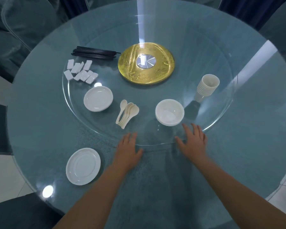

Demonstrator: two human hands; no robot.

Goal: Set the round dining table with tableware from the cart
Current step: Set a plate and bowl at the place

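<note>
A single white plate (83,166) lies flat on the round glass table (238,154), left of centre, near its edge.

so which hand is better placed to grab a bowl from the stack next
Right. The right hand lies open just below the stack of bowls, fingertips nearly at it. The left hand sits farther off, nearer the spoons.
</note>
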